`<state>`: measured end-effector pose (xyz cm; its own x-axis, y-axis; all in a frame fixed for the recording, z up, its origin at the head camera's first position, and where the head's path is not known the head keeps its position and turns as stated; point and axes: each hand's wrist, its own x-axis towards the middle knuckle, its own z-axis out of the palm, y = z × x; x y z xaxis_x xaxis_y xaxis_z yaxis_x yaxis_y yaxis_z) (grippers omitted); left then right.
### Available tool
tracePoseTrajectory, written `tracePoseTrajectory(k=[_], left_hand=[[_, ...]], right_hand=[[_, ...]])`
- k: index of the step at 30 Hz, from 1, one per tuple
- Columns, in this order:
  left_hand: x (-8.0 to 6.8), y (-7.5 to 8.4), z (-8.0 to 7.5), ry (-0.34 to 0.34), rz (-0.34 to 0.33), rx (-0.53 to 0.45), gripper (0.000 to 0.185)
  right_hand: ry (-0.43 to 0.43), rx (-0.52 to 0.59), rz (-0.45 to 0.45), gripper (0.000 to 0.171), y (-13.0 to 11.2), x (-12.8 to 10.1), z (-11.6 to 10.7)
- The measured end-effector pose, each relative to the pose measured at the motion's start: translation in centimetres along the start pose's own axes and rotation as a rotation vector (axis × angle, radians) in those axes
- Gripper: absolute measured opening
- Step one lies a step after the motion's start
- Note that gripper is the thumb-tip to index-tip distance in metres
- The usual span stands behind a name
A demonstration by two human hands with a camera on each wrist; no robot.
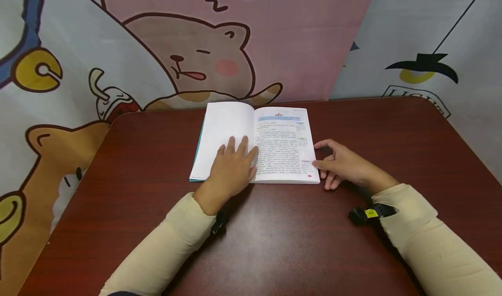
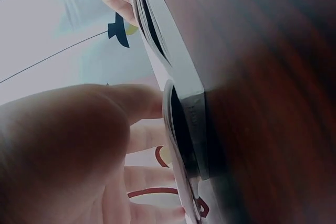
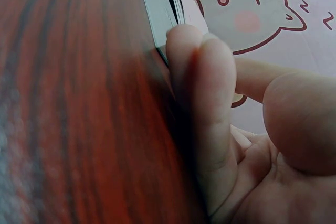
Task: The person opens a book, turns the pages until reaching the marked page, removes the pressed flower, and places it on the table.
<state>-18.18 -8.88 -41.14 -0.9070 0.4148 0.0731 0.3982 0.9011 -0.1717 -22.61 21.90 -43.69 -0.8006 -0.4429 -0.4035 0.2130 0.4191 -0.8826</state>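
An open book (image 1: pixel 283 145) lies on the table, its left page blank and its right page printed with small text and a blue-shaded heading. My left hand (image 1: pixel 231 167) rests on the left page near the spine, fingers spread and pointing away from me. In the left wrist view the left hand (image 2: pixel 100 150) is over the pages, which arch up beside the spine. At the book's right edge is my right hand (image 1: pixel 341 163), its thumb and index finger at the page edge and the other fingers loosely bent. The right wrist view shows the right hand (image 3: pixel 226 124) close against the book's corner (image 3: pixel 157 19).
The dark red wooden table (image 1: pixel 290 239) extends around the book on all sides. Behind it hangs a cartoon-printed backdrop (image 1: pixel 306 39), close to the table's far edge. Both forearms wear pale sleeves (image 1: pixel 164 239), and a black wrist device (image 1: pixel 370 213) sits under the right wrist.
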Motion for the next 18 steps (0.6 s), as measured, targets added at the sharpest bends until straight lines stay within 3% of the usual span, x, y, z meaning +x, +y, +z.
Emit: tracePoseTrajectory(k=[11,18], left_hand=[[0.09,-0.03,-0.13,-0.043,0.049,-0.074,0.050],[0.19,0.12,-0.15,-0.132,0.074,-0.173,0.059]], right_hand=[[-0.002,0.007,-0.003,0.068,0.01,0.03,0.03],[-0.003,0.007,-0.010,0.068,0.10,0.07,0.09]])
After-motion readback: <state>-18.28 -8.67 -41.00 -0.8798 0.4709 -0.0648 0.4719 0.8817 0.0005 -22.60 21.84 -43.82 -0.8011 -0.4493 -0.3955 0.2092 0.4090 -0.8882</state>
